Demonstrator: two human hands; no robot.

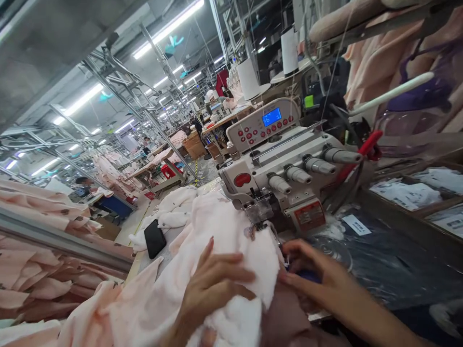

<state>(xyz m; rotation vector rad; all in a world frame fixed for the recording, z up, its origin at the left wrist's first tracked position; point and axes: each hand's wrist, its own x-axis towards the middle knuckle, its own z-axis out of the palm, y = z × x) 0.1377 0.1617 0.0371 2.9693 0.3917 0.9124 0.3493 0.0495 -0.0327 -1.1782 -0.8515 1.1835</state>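
Observation:
A pale pink fleece fabric piece [217,226] lies under the presser foot of a white overlock sewing machine [267,164]. My left hand [219,279] rests on its fluffy surface, fingers spread. At the fabric's right edge, just below the needle area, is my right hand [318,270]. Its fingers are curled, with thumb and index fingertips by the edge. A dark blue-purple item [309,275] shows partly within that hand; its kind is hidden. More pink cloth [119,313] drapes down to the left.
A black phone [155,239] lies left of the fabric. White thread cones [249,79] stand behind the machine. Boxes of white labels [405,193] and a loose white tag [356,224] are at right. Pink cloth [32,274] hangs by a metal rail on the left.

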